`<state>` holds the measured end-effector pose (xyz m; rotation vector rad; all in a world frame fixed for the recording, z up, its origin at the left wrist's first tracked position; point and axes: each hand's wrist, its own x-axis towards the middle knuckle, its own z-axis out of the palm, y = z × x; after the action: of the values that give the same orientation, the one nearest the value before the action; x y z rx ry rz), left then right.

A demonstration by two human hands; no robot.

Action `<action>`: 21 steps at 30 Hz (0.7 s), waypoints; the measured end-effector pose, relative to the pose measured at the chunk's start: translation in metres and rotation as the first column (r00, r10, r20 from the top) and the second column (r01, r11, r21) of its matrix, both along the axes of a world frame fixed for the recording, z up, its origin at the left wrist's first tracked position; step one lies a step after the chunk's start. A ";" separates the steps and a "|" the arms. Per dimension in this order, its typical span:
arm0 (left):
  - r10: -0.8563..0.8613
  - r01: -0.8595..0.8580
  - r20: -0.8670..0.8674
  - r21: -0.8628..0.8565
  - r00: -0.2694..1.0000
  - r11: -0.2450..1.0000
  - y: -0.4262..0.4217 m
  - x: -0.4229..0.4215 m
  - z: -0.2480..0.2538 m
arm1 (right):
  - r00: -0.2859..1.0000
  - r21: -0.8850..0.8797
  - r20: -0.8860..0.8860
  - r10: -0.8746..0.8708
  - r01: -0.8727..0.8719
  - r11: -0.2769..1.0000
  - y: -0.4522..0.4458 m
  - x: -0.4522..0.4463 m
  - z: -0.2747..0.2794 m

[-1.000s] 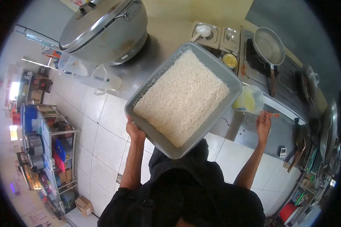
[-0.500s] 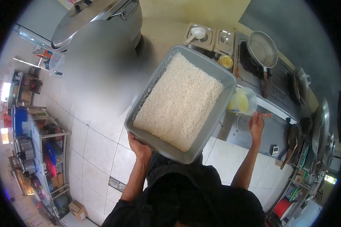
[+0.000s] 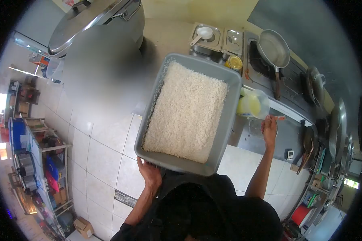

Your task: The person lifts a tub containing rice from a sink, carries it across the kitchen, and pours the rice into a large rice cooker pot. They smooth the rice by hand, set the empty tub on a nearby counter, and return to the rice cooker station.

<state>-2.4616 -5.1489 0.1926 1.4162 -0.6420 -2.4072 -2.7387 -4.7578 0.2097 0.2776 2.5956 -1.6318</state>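
A grey rectangular tub (image 3: 229, 120), filled with white rice-like grains (image 3: 185, 112), is in front of my body at a slight slant. My left hand (image 3: 151, 174) grips its near left corner from below, with part of the fingers hidden under it. To the right of the tub is a translucent plastic jug (image 3: 263, 102) with yellow contents. My right hand (image 3: 269, 130) is closed at the jug's near right edge, fingers curled where its handle appears to be; the handle itself is hard to make out.
A large lidded metal pot (image 3: 92, 20) stands at the upper left, partly behind a blurred patch. Steel containers (image 3: 233, 40), a white scoop (image 3: 205, 33) and a yellow-lidded jar (image 3: 233, 62) stand behind the tub. A frying pan (image 3: 273, 48) rests on the stove; shelves (image 3: 54, 148) are left.
The tub has turned more upright in view and its far end has shifted left, my left hand still at its corner. My right hand stays beside the jug. The whole view has shifted slightly.
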 end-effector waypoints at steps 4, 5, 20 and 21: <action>-0.034 0.036 -0.048 0.031 0.998 0.999 0.014 0.001 0.019 | 0.998 0.078 -0.055 -0.015 0.019 0.997 0.014 -0.009 -0.008; -0.038 0.039 -0.034 0.047 0.999 0.998 0.018 -0.001 0.025 | 1.000 0.093 -0.027 -0.012 0.014 0.996 0.015 -0.012 -0.007; 0.209 -0.216 -0.150 -0.028 0.966 0.976 0.058 -0.001 -0.019 | 1.000 0.112 0.011 0.022 -0.023 0.993 0.082 0.002 -0.032; 0.213 -0.221 -0.161 -0.030 0.964 0.975 0.056 -0.001 -0.018 | 1.000 0.108 0.000 0.026 -0.026 0.994 0.080 0.009 -0.030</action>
<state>-2.4629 -5.0925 0.1742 1.1957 -0.4754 -2.2859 -2.7298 -4.6783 0.1794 0.2469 2.6815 -1.4860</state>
